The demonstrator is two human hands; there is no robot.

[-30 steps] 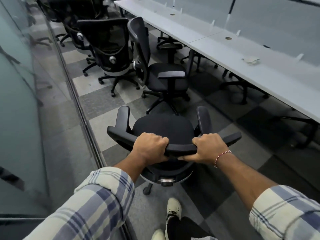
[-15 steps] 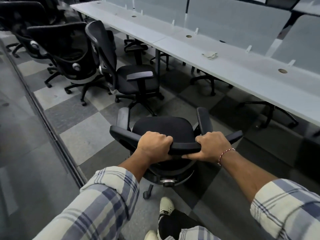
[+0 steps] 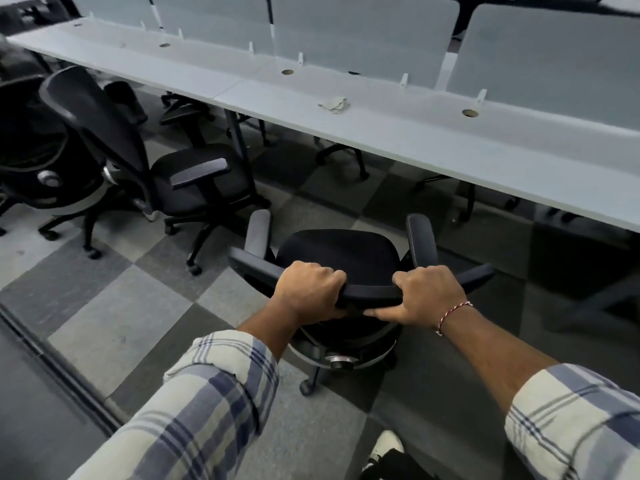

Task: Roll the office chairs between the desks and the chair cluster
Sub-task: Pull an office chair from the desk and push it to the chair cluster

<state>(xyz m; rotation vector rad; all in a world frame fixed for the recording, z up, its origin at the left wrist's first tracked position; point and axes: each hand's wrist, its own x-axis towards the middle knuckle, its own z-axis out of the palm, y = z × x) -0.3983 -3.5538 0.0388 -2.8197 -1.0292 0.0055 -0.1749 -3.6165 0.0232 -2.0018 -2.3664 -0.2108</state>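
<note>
A black office chair [image 3: 341, 252] stands right in front of me, seat facing the long white desk [image 3: 398, 133]. My left hand [image 3: 308, 292] grips the top edge of its backrest, and my right hand [image 3: 427, 294] grips the same edge a little to the right, thumb under the rim. To the left stands another black chair [image 3: 166, 168] turned side-on, and behind it a cluster of black chairs [image 3: 38, 157] at the left edge.
A crumpled cloth [image 3: 334, 103] lies on the desk. Frosted divider panels [image 3: 363, 36] run along the desk's far side. More chair bases [image 3: 343, 157] sit under the desk. A floor track [image 3: 59, 372] runs along a glass wall on my left. My shoe [image 3: 386, 445] shows below.
The chair and I have swung to the right, from facing the chair cluster to facing the desk. The cluster has slid to the left edge. Both hands keep their grip on the backrest.
</note>
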